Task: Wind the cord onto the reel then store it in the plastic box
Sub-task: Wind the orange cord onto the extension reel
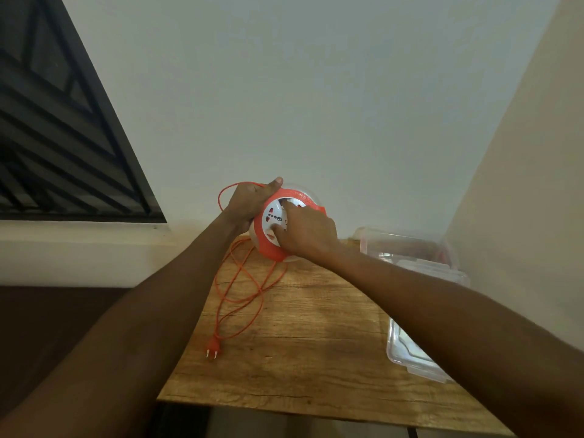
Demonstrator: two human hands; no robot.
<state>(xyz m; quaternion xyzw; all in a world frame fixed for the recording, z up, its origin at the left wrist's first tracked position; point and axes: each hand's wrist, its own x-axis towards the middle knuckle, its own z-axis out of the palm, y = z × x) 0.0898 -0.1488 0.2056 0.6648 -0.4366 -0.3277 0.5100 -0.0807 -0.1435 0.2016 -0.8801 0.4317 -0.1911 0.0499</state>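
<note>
The plug lies nearest me, by the table's left edge, and the loose cord runs away from it toward the far edge. There my left hand grips the reel upright, my right hand's fingers pressing its face. The plastic box waits open at the far right corner.

Reel held above the counter's far edge; cord and plug lie before it; plastic box right, lid nearer
</note>
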